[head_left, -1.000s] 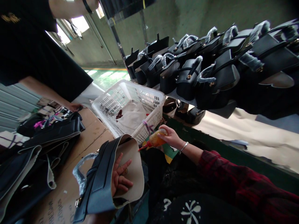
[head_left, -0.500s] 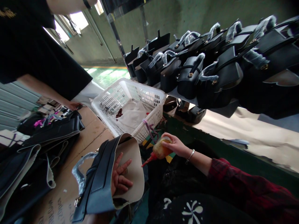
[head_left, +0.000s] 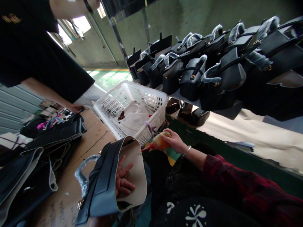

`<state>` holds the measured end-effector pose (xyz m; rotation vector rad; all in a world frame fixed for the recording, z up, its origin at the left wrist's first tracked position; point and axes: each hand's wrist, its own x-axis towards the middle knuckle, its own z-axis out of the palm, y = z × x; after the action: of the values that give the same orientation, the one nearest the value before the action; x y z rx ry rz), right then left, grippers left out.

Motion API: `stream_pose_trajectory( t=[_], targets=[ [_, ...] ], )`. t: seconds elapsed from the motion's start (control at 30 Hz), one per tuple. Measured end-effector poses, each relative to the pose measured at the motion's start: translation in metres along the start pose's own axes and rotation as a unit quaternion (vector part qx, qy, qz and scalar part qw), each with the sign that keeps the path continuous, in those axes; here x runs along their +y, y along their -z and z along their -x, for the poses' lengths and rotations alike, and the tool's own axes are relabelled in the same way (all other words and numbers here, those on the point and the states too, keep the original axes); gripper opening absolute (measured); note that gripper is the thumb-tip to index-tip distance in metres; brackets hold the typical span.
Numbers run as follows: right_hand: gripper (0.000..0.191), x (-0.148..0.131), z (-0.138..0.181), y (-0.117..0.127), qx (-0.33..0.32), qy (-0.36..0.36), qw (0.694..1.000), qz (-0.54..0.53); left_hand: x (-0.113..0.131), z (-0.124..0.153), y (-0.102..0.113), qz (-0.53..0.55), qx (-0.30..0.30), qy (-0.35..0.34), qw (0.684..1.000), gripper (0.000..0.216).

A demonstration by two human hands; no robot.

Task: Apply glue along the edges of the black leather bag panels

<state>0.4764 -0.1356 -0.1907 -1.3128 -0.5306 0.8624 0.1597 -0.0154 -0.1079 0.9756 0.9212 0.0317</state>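
Note:
A black handbag (head_left: 101, 179) with a beige inside lies on its side, its mouth turned toward me. Its handle (head_left: 82, 179) is wrapped in clear plastic. Inside the mouth shows my left hand (head_left: 123, 179), palm up with fingers spread; the rest of it is hidden by the bag. My right hand (head_left: 176, 140) is closed round a squeeze bottle (head_left: 159, 142) of amber liquid with a red nozzle. The nozzle tip is at the edge of the bag's opening; whether it touches I cannot tell.
Behind the bag stands a white plastic basket (head_left: 151, 123) with pale material inside. Flat black bag pieces (head_left: 30, 176) lie on the cardboard (head_left: 92, 126) at left. Rows of black handbags (head_left: 193, 75) fill a rack at right. A person in black (head_left: 42, 60) stands at left.
My right hand has moved the bottle up and slightly left, so its nozzle tip has risen along the bag's edge. My left hand and the bag are almost unmoved.

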Motion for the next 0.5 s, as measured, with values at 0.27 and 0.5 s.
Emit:
stream_pose_trajectory(
  t=[0.27, 0.5],
  targets=[
    [0.055, 0.000, 0.018, 0.001, -0.042, -0.048, 0.998, -0.017, 0.008, 0.003, -0.008, -0.022, 0.006, -0.006, 1.000, 0.116],
    [0.053, -0.002, 0.039, 0.004, -0.072, -0.062, 0.995, 0.001, 0.007, 0.005, -0.008, -0.049, -0.003, -0.031, 0.998, 0.102]
  ],
)
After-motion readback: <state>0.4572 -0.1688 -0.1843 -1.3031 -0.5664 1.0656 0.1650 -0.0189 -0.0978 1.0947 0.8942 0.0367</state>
